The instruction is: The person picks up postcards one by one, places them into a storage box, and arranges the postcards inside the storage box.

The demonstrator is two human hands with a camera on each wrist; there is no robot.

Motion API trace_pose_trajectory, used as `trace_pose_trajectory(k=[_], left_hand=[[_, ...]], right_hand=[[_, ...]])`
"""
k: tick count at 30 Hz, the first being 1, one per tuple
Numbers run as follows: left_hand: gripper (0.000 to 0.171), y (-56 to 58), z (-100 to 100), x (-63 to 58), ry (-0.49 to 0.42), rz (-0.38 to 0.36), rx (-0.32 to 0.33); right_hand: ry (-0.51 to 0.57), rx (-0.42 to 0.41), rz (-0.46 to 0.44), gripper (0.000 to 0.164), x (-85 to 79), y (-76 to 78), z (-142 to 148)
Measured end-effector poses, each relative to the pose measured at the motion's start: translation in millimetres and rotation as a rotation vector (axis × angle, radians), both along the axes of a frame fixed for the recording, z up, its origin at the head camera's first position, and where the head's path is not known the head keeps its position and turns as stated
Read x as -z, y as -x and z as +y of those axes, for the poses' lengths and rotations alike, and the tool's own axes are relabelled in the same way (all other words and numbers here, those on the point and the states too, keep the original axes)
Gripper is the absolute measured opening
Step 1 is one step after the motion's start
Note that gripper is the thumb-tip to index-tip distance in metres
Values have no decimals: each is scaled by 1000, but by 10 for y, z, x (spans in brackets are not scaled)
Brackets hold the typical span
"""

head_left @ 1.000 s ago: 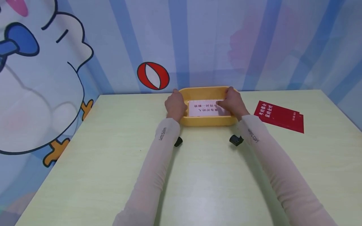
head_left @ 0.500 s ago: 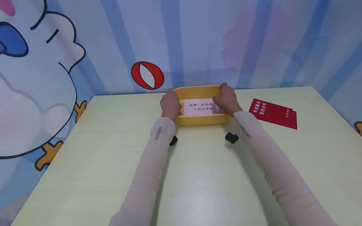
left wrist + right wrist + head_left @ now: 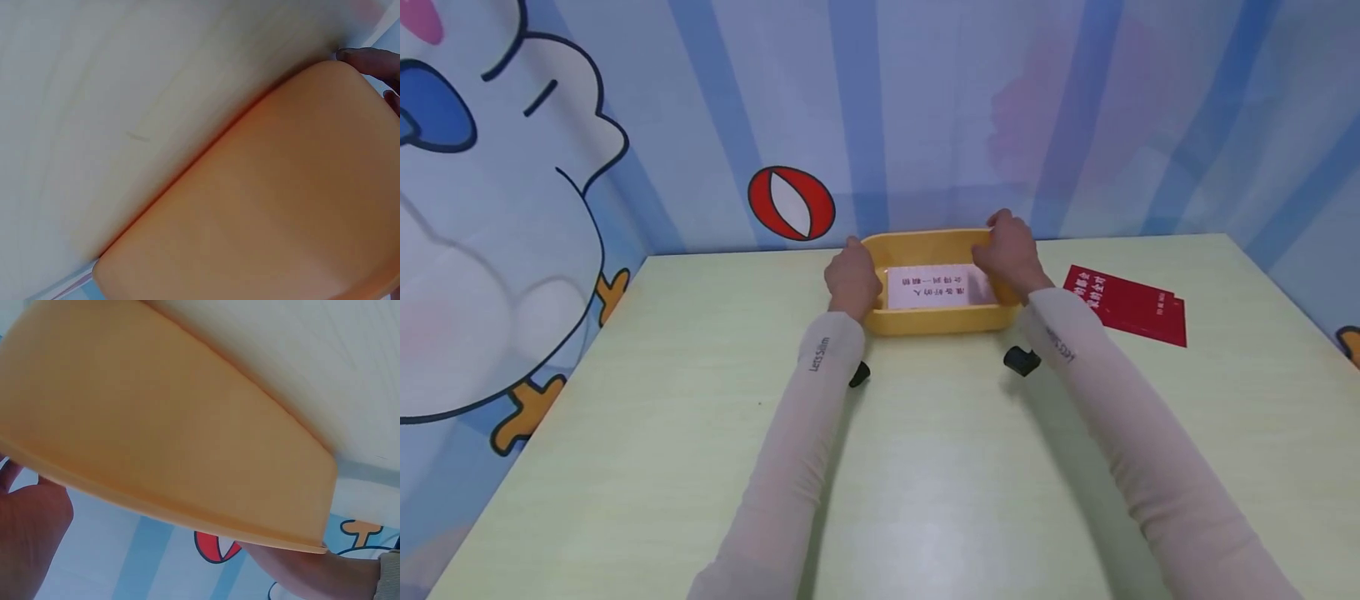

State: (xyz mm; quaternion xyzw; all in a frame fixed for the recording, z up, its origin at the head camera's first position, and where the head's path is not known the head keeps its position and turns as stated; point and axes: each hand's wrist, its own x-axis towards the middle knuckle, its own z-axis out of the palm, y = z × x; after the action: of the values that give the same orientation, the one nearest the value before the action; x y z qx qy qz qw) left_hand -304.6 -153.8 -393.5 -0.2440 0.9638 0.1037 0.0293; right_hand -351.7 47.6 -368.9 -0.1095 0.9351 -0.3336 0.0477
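A yellow plastic tray (image 3: pixel 943 320) stands at the back of the table in the head view. Inside it lies a white card (image 3: pixel 936 287) with dark printed characters. My left hand (image 3: pixel 854 279) grips the tray's left end, its thumb inside and its fingers outside; fingertips (image 3: pixel 372 64) show against the outer wall in the left wrist view. At the opposite end, my right hand (image 3: pixel 1012 257) is at the rim, raised, with the thumb and fingers spread apart. Whether those fingers still touch the tray is hard to see. The tray's back right corner is hidden behind this hand.
Red cards or envelopes (image 3: pixel 1138 307) with white print lie overlapping on the pale table (image 3: pixel 917 467), right of the tray. A wall (image 3: pixel 940 100) with blue stripes and cartoon drawings rises behind the table's back edge. Black wrist cameras (image 3: pixel 1021 361) hang under both wrists.
My right hand has lifted slightly and its thumb has drawn back, uncovering more of the card's print. My left hand stays on the tray. The head view has shifted a little.
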Motion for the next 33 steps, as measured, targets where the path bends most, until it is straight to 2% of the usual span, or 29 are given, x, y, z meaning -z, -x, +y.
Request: trace_pose_trajectory(k=[7,12,19,27,33], left_hand=[[61,-49,3,-26,-17,19,9],[62,-44,-1,-40,-31,27,15],[60,-31,-31,-4,-62,27,12],[59,-2,-42,40,-65,18,-4],[60,1,-47,43,-65,25,9]], right_hand=[[2,-3,38,52,-53,-5,102],[25,22,29,53,-78,3,142],[14,7,92,52,-76,8,265],[15,63,59,57,-72,60,450],[19,61,61,59,-63,77,592]])
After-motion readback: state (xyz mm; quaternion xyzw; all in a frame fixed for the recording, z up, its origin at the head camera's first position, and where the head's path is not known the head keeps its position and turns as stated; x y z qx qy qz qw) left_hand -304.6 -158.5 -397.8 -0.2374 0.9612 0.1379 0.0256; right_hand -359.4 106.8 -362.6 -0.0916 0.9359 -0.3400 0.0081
